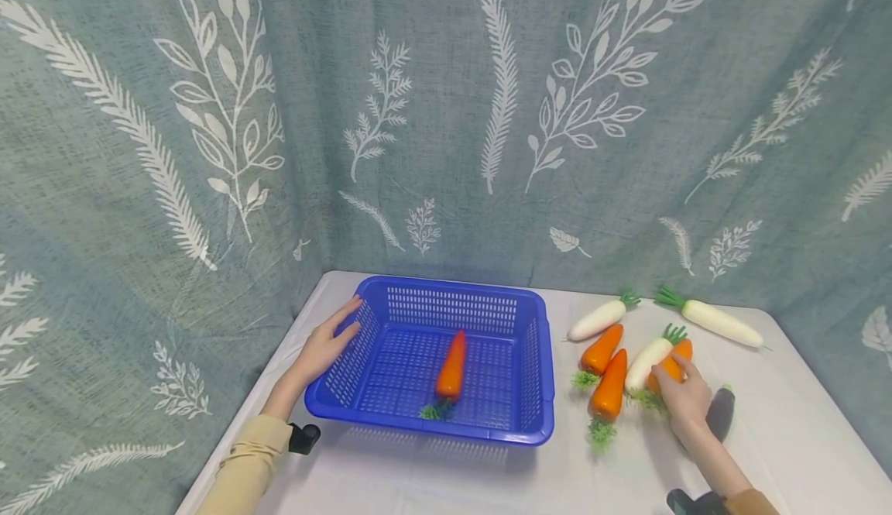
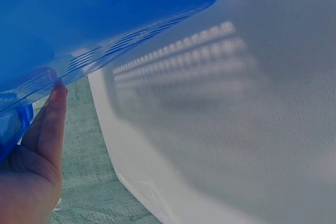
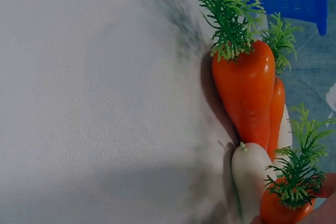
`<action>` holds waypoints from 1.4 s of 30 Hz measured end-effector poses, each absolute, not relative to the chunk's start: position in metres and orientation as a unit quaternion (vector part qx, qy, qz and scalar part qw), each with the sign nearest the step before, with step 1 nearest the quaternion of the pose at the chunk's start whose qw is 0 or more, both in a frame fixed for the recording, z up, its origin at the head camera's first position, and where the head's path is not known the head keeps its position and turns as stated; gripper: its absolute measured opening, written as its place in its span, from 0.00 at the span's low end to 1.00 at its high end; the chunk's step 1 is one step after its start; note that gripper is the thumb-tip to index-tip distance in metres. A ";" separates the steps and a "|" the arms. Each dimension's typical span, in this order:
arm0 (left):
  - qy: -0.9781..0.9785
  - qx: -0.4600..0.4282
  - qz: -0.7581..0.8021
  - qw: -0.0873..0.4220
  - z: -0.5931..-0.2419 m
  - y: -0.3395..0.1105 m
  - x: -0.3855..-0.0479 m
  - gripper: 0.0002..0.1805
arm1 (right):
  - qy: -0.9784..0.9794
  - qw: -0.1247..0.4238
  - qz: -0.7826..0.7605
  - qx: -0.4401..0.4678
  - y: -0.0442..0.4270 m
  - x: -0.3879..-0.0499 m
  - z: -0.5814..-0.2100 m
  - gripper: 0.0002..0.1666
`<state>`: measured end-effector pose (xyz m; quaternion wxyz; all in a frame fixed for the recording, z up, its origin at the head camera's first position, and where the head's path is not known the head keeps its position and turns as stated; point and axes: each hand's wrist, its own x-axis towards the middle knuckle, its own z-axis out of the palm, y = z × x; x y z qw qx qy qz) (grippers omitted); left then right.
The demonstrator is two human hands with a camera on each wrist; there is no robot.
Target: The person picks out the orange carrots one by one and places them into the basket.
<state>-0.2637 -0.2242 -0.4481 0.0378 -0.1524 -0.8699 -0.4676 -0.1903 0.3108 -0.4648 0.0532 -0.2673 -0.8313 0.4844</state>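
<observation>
A blue plastic basket [image 1: 446,431] stands on the table with one orange carrot [image 1: 453,368] lying inside it. My left hand [image 1: 327,348] rests against the basket's left rim, fingers fairly straight; the left wrist view shows fingers [image 2: 50,135] touching the basket's side [image 2: 105,19]. On the right, my right hand [image 1: 686,399] grips another carrot [image 1: 677,368] between thumb and fingers, its leafy top [image 3: 294,177] showing in the right wrist view. A white radish [image 1: 644,364] lies just left of that carrot. Beside my right hand is a dark eggplant [image 1: 721,413], partly hidden by the hand.
Two more carrots, one nearer [image 1: 609,387] and one farther [image 1: 602,350], lie between the basket and my right hand. Behind them are a radish [image 1: 597,321] and a longer radish [image 1: 721,323]. A green leaf-patterned curtain [image 1: 446,112] hangs around the white table [image 1: 578,468].
</observation>
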 end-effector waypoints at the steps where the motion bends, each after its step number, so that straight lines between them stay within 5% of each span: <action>1: -0.870 -0.153 -0.467 0.038 -0.448 -0.224 -0.264 0.26 | -0.831 0.054 0.486 -0.266 0.311 -0.190 -0.464 0.39; 42: -0.874 -0.148 -0.462 0.039 -0.452 -0.224 -0.266 0.26 | -0.813 0.036 0.538 -0.220 0.291 -0.181 -0.435 0.40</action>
